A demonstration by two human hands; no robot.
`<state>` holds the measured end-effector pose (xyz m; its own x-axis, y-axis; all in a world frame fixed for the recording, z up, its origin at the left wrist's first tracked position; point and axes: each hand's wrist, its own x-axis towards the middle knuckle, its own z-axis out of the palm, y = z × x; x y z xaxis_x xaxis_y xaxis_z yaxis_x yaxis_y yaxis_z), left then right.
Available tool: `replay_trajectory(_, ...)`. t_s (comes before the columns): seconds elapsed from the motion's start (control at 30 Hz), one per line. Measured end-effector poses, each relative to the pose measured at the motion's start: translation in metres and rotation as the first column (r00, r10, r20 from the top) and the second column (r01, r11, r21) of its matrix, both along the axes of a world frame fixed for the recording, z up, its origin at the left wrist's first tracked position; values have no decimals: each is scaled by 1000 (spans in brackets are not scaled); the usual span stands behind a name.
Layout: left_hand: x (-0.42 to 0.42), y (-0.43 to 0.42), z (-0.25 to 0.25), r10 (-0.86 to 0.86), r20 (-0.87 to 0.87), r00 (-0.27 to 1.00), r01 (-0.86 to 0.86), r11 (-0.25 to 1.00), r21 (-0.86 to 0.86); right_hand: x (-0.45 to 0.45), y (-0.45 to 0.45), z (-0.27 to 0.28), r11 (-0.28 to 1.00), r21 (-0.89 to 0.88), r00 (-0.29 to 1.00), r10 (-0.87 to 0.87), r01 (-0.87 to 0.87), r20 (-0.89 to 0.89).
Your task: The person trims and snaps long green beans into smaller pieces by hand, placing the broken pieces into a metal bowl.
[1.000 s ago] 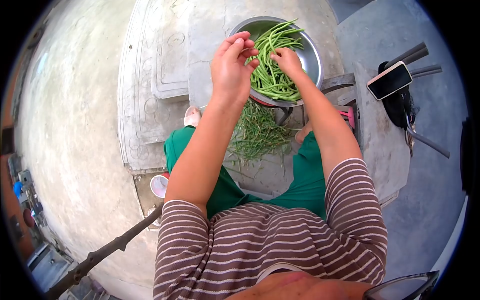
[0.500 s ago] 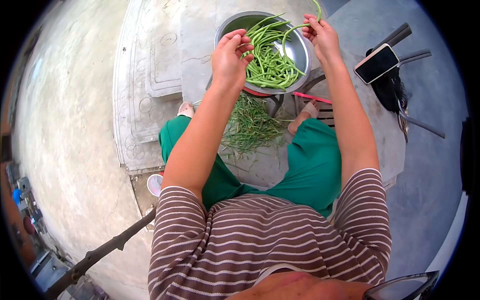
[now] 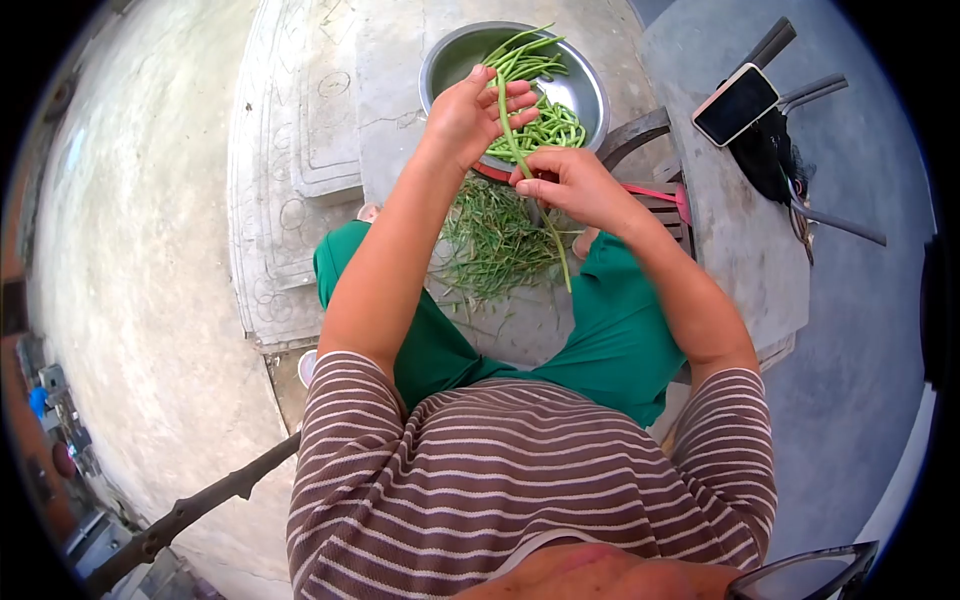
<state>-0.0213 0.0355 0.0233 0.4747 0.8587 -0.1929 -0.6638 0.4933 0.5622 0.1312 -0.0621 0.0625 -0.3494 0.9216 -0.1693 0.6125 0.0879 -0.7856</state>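
One long green bean (image 3: 512,135) runs down from my left hand (image 3: 473,117) through my right hand (image 3: 570,183), its lower end hanging over the floor. The fingers of my left hand are spread, and the bean's upper part lies against them near the thumb. My right hand pinches the bean around its middle. Behind my hands stands a metal bowl (image 3: 597,100) holding more green beans (image 3: 556,127), some long, some in short pieces. My left hand covers part of the bowl's near left side.
Green scraps (image 3: 495,245) lie in a pile between my feet. A phone (image 3: 736,104) and a black bag (image 3: 762,158) are at the right. A wooden stick (image 3: 200,503) extends at lower left, near a small white cup (image 3: 307,368). A pink strap (image 3: 683,203) lies right of the bowl.
My right hand took a long bean from the bowl, lifted it out to the right, then brought it back toward me beside my left hand. My left hand has moved slightly toward the bean.
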Motion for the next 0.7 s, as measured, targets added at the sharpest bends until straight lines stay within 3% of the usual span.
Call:
replay_trajectory(0.07, -1, 0, -5, 1, 0, 1000, -1, 999, 35, -3, -9, -23, 963, 170, 975, 193, -210, 109)
replay_trajectory(0.13, -3, -5, -1, 101, -225, 969, -63, 984, 168, -12, -20, -37, 937, 191, 948, 256, -292, 190)
replay_trajectory(0.2, -9, -11, 3, 99, -250, 963, -37, 970, 239, -20, -27, -44, 933, 153, 934, 294, -327, 201)
replay_trajectory(0.27, -15, -16, 7, -41, -206, 978, 108, 939, 325, -26, -29, -46, 912, 133, 913, 362, -388, 187)
replay_trajectory(0.33, -13, -26, 13, -11, -206, 979, 71, 955, 289, -27, -26, -45, 914, 128, 917, 361, -384, 170)
replay_trajectory(0.4, -16, -29, 17, -85, -126, 988, 121, 942, 312, -25, -21, -43, 917, 107, 916, 365, -385, 166)
replay_trajectory(0.5, -16, -35, 21, -21, -226, 974, 119, 897, 427, -21, -19, -34, 930, 86, 925, 338, -356, 173)
replay_trajectory(0.63, -23, -32, 18, -78, -220, 972, 170, 882, 439, -10, -13, -13, 934, -6, 916, 350, -356, 196)
replay_trajectory(0.7, -23, -35, 20, -66, -236, 969, 166, 887, 431, 5, -4, -4, 970, 180, 986, 159, -165, 46)
